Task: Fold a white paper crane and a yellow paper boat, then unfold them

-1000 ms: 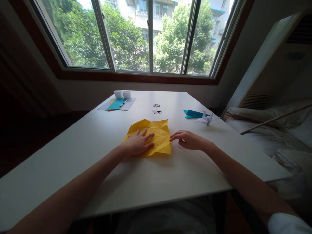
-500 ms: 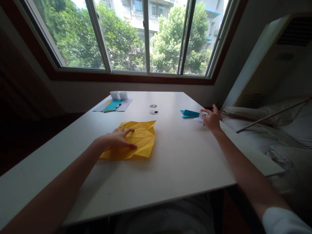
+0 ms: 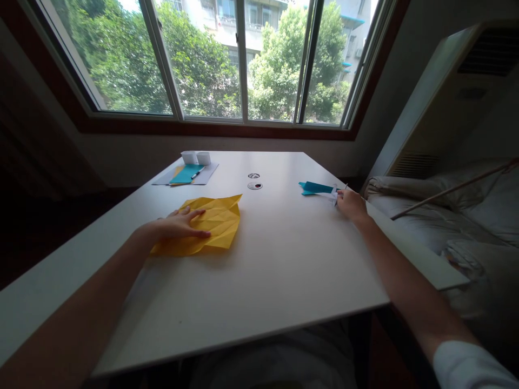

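My left hand (image 3: 178, 226) lies flat with fingers spread on a creased yellow paper sheet (image 3: 214, 221) on the white table (image 3: 275, 259). My right hand (image 3: 352, 205) is stretched to the table's right side, its fingers closed on a small white folded paper crane (image 3: 333, 195), mostly hidden by the hand. A teal folded paper (image 3: 314, 187) lies just left of the crane, touching or nearly touching it.
At the far left of the table sit a grey sheet with teal paper and a pen (image 3: 188, 174) and two small white boxes (image 3: 195, 157). Two round cable holes (image 3: 254, 181) mark the middle. A bed with a stick (image 3: 450, 189) stands at the right.
My left hand slid the yellow paper leftward across the table. My right hand left the yellow paper, reached right and closed on the white paper crane.
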`<action>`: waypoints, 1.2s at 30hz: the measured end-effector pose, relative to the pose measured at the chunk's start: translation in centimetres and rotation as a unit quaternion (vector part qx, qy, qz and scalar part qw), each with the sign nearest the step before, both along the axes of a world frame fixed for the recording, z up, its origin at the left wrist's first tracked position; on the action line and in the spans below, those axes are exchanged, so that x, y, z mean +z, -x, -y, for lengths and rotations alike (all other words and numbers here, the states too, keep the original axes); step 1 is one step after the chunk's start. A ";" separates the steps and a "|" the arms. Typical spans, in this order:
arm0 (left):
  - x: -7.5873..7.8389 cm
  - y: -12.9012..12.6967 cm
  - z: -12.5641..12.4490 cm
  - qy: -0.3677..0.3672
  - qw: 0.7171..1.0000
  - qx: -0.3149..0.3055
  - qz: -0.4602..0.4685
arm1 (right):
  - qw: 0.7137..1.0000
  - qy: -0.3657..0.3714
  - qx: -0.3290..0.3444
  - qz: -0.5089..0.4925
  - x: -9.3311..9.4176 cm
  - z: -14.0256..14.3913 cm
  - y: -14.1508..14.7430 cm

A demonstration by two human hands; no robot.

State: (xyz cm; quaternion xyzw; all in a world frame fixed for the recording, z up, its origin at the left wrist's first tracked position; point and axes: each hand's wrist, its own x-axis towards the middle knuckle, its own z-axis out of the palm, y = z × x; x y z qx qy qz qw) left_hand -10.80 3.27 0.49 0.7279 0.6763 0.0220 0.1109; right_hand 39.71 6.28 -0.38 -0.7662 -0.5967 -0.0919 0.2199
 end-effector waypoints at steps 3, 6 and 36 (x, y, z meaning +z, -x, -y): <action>0.3 0.1 0.1 0.077 0.996 0.027 -0.024 | 0.997 -0.062 0.037 -0.009 0.9 0.5 0.8; 0.2 0.2 0.0 0.075 0.995 0.043 -0.046 | 0.977 -0.133 0.164 -0.043 1.5 1.2 2.5; -0.5 -14.1 5.9 0.011 0.804 -0.218 0.554 | 0.764 -0.050 0.493 -0.413 0.0 8.3 15.8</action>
